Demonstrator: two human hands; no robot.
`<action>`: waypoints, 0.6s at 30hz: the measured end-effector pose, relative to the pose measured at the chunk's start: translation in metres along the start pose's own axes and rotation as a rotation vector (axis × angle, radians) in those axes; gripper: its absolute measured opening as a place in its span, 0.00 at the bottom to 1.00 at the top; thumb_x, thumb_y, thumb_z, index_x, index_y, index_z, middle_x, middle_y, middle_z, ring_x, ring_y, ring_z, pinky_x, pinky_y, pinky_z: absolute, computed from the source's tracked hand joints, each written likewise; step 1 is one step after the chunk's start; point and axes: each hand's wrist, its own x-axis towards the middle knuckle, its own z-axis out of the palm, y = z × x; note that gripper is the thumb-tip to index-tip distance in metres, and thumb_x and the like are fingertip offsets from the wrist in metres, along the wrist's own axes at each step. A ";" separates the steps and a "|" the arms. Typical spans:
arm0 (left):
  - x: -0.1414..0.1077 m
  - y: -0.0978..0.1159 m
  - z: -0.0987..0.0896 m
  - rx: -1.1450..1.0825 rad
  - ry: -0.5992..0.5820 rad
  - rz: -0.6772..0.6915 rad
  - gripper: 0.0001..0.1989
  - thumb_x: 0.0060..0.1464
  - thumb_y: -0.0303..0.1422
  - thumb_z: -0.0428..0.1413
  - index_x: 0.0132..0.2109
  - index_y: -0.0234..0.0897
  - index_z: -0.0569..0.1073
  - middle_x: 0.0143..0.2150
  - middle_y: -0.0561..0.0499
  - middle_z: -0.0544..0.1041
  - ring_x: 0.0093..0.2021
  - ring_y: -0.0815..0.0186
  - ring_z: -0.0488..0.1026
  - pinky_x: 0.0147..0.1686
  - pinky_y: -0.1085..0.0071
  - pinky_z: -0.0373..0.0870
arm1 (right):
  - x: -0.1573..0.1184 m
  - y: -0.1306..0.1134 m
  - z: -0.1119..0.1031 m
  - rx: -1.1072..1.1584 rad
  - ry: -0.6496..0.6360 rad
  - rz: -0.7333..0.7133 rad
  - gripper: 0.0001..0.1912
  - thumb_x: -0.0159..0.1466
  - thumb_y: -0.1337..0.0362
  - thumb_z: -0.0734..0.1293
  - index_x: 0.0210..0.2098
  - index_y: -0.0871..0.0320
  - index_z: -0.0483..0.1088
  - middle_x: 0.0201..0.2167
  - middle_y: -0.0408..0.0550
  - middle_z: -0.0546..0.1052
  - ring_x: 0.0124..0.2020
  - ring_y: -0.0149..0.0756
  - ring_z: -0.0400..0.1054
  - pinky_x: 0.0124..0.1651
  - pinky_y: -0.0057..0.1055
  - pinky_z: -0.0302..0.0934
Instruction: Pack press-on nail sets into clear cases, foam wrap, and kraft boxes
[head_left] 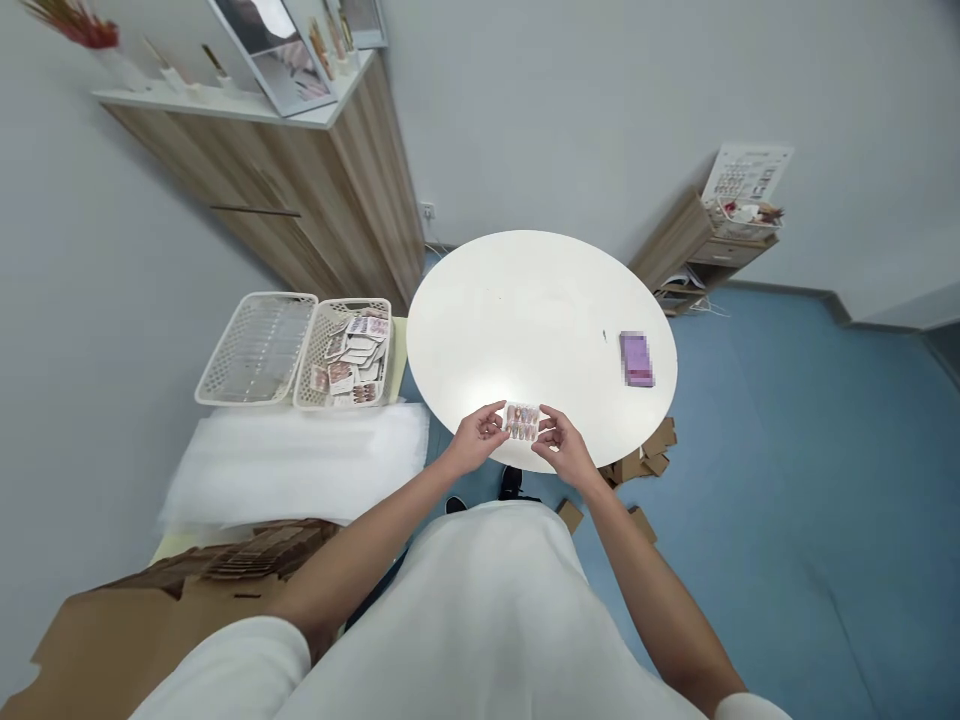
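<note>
Between my two hands is a small card of press-on nails [522, 422], with rows of pinkish, shiny nails on a white backing. My left hand [478, 437] pinches its left edge between thumb and fingers. On the opposite edge, my right hand [564, 446] grips it the same way. The card is held above the near edge of the white oval table [517, 330]. A blurred purple item [637, 359] lies on the table's right side, and a tiny dark object [604, 336] sits just left of it.
Left of the table, one white basket [301, 385] holds many nail cards, and another basket [216, 355] holds clear plastic pieces. White foam sheets [292, 460] and stacked brown cardboard [172, 630] are nearer. A wooden cabinet [330, 190] and a small shelf [675, 240] stand behind; cardboard boxes [651, 455] lie on the floor.
</note>
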 end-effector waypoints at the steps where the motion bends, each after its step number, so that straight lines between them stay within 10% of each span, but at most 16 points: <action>1: 0.007 0.002 0.007 0.013 -0.002 0.008 0.26 0.46 0.31 0.56 0.54 0.36 0.63 0.34 0.52 0.67 0.29 0.75 0.66 0.32 0.75 0.66 | 0.001 0.002 -0.010 0.028 0.002 0.006 0.30 0.51 0.62 0.67 0.53 0.53 0.56 0.38 0.46 0.68 0.31 0.29 0.67 0.38 0.33 0.63; 10: 0.070 0.016 0.043 -0.054 0.129 -0.010 0.29 0.42 0.32 0.60 0.53 0.35 0.62 0.33 0.51 0.71 0.32 0.71 0.69 0.35 0.71 0.67 | 0.041 0.021 -0.065 0.211 -0.034 0.201 0.17 0.53 0.50 0.65 0.30 0.58 0.64 0.28 0.47 0.75 0.32 0.37 0.72 0.39 0.37 0.65; 18: 0.085 0.007 0.060 0.065 0.002 -0.131 0.31 0.44 0.33 0.59 0.57 0.38 0.59 0.32 0.52 0.70 0.30 0.73 0.69 0.35 0.71 0.67 | 0.067 0.036 -0.086 0.217 0.055 0.182 0.19 0.54 0.52 0.64 0.41 0.57 0.62 0.25 0.42 0.72 0.26 0.31 0.68 0.35 0.33 0.63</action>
